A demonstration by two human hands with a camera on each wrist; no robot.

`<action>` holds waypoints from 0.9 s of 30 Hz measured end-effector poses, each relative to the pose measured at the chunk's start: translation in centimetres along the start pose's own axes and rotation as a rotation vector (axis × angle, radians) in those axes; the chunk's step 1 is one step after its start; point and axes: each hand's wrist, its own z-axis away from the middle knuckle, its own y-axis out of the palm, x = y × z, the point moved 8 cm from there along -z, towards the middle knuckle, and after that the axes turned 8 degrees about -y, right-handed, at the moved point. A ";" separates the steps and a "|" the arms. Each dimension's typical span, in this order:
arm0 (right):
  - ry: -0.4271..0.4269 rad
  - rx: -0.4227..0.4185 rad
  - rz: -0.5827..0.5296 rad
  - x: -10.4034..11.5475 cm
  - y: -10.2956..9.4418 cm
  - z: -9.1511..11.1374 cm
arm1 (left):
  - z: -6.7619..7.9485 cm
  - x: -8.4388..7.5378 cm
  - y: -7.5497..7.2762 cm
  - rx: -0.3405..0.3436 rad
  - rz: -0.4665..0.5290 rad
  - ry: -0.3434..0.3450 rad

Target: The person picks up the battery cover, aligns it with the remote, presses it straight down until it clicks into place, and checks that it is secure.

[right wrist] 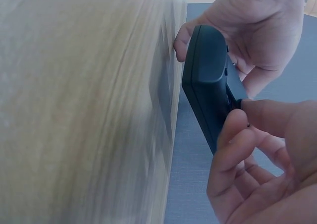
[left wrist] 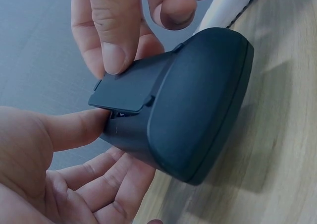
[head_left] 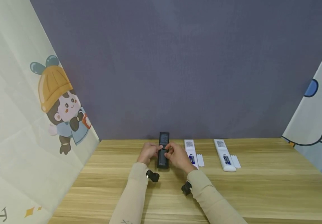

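Note:
A black remote control (head_left: 164, 138) is held back side up above the wooden table, tilted in the wrist views. My left hand (head_left: 149, 151) grips its left side, thumb on top and fingers underneath. From the right, my right hand (head_left: 179, 156) pinches the black battery cover (left wrist: 133, 87) between thumb and fingers. In the left wrist view the cover sits slightly raised along one edge, with a narrow gap into the battery compartment (left wrist: 119, 114). What lies inside is mostly hidden.
Two white remotes lie to the right, backs up with batteries showing: a nearer one (head_left: 189, 144) and a farther one (head_left: 221, 148). Beside them lie their white covers, one (head_left: 201, 160) and another (head_left: 235, 161). A grey-blue panel (head_left: 161, 77) stands behind the table (head_left: 99, 186).

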 end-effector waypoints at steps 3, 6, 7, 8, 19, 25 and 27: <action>0.000 0.010 0.016 0.0 0.1 0.1 | 0.0 0.1 0.0 0.000 0.000 -0.005; -0.007 0.014 0.033 0.0 0.1 0.1 | 0.0 0.1 0.0 0.003 0.002 -0.010; -0.010 0.013 0.036 0.0 0.1 0.0 | 0.0 0.1 0.0 0.005 0.004 -0.012; -0.011 0.013 0.042 0.1 0.0 0.1 | 0.0 0.1 0.0 0.006 0.007 -0.014; -0.016 -0.004 0.096 -0.1 -0.1 -0.1 | 0.1 0.1 0.0 -0.002 0.006 -0.024; -0.019 -0.006 0.106 0.0 -0.1 -0.1 | 0.0 0.2 0.1 0.002 0.020 -0.032; -0.023 -0.006 0.105 0.1 -0.1 -0.1 | 0.0 0.2 0.1 0.002 0.022 -0.036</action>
